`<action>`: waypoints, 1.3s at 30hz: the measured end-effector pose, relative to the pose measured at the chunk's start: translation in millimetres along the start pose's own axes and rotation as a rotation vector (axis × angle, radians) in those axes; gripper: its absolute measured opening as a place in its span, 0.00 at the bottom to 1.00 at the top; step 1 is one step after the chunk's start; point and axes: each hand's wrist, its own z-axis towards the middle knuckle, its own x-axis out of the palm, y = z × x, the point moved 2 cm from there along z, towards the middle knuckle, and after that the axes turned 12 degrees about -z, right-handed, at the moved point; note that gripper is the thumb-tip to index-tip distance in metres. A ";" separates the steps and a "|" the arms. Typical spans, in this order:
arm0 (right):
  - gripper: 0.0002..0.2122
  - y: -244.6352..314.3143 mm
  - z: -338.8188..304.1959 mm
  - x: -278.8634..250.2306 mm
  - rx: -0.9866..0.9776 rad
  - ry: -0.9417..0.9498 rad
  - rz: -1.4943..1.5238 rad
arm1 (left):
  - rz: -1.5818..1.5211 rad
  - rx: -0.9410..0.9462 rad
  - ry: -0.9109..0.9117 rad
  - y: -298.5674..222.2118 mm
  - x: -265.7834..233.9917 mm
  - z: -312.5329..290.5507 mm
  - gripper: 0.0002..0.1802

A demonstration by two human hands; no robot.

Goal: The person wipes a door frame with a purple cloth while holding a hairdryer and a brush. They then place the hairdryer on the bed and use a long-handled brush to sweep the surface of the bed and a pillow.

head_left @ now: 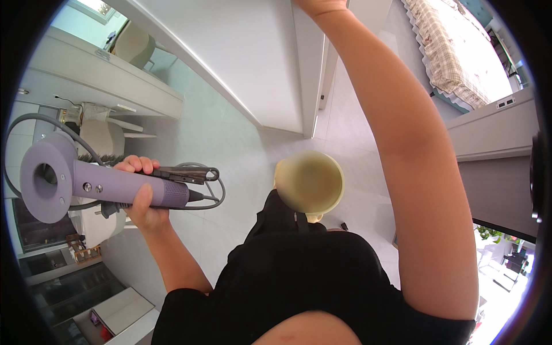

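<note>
My left hand [144,195] is wrapped around the handle of a lilac hair dryer [123,183], whose round, ring-shaped head points left. A grey cord [215,198] loops around the dryer at both ends. Pressed against the handle by the same fingers is a slim dark piece [190,173]; dark bristles show behind the dryer, but whether they belong to it I cannot tell. My right arm stretches up and forward, with my right hand [322,4] cut off by the top edge beside a white door [230,52]. Its fingers are out of the picture.
A pale yellow bucket [339,184], partly blurred, stands on the tiled floor just ahead of my body. Far right, a bed [454,52] with a checked cover shows through a doorway. Pale chairs [106,135] stand at the left, with a dark cabinet [80,293] at lower left.
</note>
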 end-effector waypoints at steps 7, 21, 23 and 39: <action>0.29 7.0 3.9 4.9 -0.006 -0.025 0.035 | -0.033 -0.021 -0.012 9.0 -3.9 -2.3 0.23; 0.24 16.3 0.4 -0.1 -0.009 -0.117 0.084 | 0.055 0.034 -0.038 22.0 23.9 12.6 0.25; 0.22 18.1 -1.2 3.0 0.008 -0.150 0.048 | 0.044 0.068 0.010 21.2 29.6 25.7 0.24; 0.20 -7.2 -53.2 -19.3 0.067 0.191 0.060 | -0.107 0.095 0.250 63.1 59.7 122.2 0.24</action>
